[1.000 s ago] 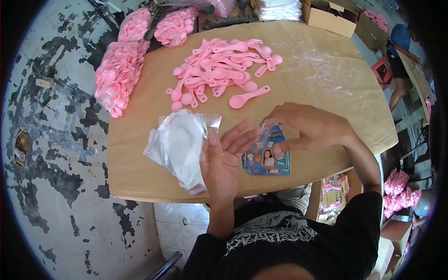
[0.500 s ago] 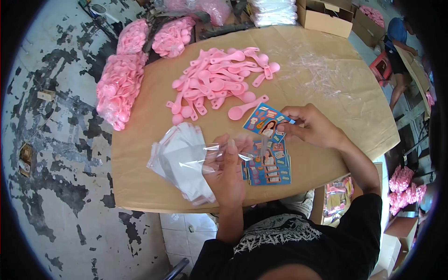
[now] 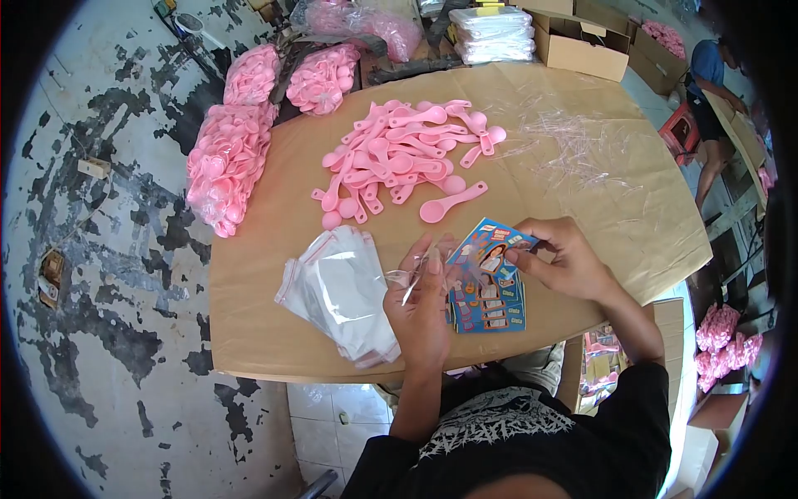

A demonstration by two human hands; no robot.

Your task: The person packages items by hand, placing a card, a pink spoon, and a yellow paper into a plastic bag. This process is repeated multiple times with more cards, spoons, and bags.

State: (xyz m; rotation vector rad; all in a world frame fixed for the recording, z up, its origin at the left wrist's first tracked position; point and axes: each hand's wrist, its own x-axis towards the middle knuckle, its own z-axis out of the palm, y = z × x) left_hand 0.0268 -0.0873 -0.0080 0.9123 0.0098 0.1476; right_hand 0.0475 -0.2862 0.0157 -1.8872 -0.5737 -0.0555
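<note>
My left hand (image 3: 421,303) is closed on a clear plastic bag (image 3: 401,281), its fingers pointing up. Between the thumb and fingers of my right hand (image 3: 567,258) is a blue printed card (image 3: 486,246), tilted, with its left edge at the bag's mouth. Below that card lies a stack of matching cards (image 3: 499,314). A pile of clear bags (image 3: 337,287) rests on the table to the left of my left hand. Beyond both hands, one pink measuring spoon (image 3: 449,202) lies apart from a heap of pink spoons (image 3: 399,158).
Brown paper covers the table (image 3: 632,224). Thin plastic strips (image 3: 573,145) are scattered at its far right. Bagged pink spoons (image 3: 229,166) sit along the left edge. Packed clear bags (image 3: 495,35) and a cardboard box (image 3: 582,46) stand behind. Another person (image 3: 711,91) is at far right.
My right hand has brought the card down and left, so that its left edge now meets the bag in my left hand. The camera view has shifted slightly.
</note>
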